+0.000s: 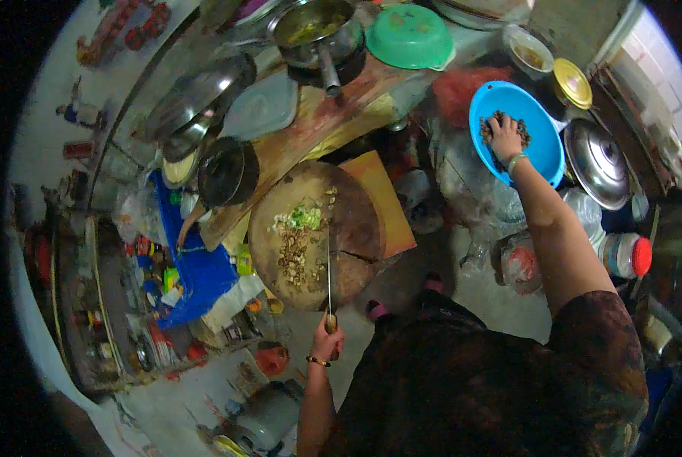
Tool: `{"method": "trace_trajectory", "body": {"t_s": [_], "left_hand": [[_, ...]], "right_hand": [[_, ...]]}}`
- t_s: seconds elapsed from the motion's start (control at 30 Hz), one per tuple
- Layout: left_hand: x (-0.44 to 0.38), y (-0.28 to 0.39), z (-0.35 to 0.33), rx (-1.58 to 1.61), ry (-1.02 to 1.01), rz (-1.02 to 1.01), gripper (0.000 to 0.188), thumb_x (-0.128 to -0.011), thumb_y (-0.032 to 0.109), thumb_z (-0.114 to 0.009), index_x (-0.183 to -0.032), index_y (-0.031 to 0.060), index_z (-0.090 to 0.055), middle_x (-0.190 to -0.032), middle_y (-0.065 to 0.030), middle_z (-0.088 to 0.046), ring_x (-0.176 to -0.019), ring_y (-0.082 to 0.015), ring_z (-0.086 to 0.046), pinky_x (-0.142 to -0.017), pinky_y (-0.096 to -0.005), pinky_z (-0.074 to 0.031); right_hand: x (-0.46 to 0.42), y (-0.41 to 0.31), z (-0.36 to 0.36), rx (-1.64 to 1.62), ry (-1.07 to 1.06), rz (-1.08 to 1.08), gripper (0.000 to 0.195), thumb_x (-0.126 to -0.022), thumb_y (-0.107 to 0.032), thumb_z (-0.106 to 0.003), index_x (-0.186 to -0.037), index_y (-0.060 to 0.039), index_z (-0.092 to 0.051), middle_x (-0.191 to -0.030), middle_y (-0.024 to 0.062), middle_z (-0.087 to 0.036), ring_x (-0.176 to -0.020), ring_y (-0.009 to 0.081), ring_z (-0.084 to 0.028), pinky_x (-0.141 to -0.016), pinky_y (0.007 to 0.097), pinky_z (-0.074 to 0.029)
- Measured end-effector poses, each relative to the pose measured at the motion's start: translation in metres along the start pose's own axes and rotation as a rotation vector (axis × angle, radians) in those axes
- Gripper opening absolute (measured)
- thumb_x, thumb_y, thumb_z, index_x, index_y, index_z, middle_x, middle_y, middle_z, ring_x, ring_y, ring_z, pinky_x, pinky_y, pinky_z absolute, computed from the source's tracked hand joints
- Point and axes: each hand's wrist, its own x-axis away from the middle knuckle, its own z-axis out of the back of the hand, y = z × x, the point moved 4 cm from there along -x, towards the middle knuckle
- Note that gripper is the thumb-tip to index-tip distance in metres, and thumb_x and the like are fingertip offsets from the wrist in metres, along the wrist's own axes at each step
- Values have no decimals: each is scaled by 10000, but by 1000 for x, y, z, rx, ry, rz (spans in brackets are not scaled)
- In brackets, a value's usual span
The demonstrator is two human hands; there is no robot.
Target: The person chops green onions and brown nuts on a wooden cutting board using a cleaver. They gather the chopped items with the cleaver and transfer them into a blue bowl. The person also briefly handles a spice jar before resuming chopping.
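My left hand [327, 341] grips the wooden handle of a kitchen knife [329, 268]. The blade points away from me over a round wooden chopping board [352, 220] with a dark crack at its right. Chopped green and white pieces [304, 218], perhaps scallion, lie left of the blade, above chopped brown pieces [292, 257]. My right hand [505, 137] reaches palm down into a blue plastic basin [541, 154], fingers spread over small brown pieces [525, 136]. Whether it grips any is hidden under the palm.
Beyond the board stand a steel saucepan [318, 43], a green plastic basin [409, 35] and a dark pot [227, 171]. A metal lid [597, 163] and a red-capped jar [626, 255] are at the right. A shelf [110, 297] with bottles and packets stands at left.
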Motion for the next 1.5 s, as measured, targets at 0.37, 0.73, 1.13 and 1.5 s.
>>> {"method": "trace_trajectory", "body": {"t_s": [0.37, 0.73, 1.13, 1.5], "left_hand": [[5, 12, -7, -42, 35, 8, 773, -679, -11, -520, -1369, 152, -212, -578, -14, -457, -423, -112, -452, -387, -259, -386], [1, 8, 6, -73, -33, -28, 730, -687, -5, -537, -1346, 121, -250, -575, -14, -448, -415, -106, -437, -381, -252, -384], [10, 1, 58, -38, -167, -50, 421, -724, 2, -543, -1105, 76, -382, -596, -23, -459, -398, -95, -415, -336, -252, -358], [-2, 4, 154, 55, -104, 80, 215, -700, 56, -581, -841, 38, -421, -533, -47, -451, -374, -122, -427, -337, -269, -358]], "right_hand": [[-17, 15, 6, -337, 73, -24, 283, -837, -86, -402, -1115, -98, -458, -1100, 236, -465, -917, 416, -512, -778, 465, -432], [-56, 107, -71, -1646, -536, -428, 218, -846, -200, -517, -987, -36, -549, -837, 102, -608, -716, 227, -582, -577, 276, -478], [-16, 48, 43, -2865, -585, -556, 124, -882, -113, -453, -840, 0, -483, -738, 54, -450, -593, 115, -409, -358, 155, -274], [199, -206, 46, -2295, -820, -876, 186, -804, -208, -575, -689, -94, -484, -588, -33, -440, -437, 40, -337, -330, 146, -234]]}}
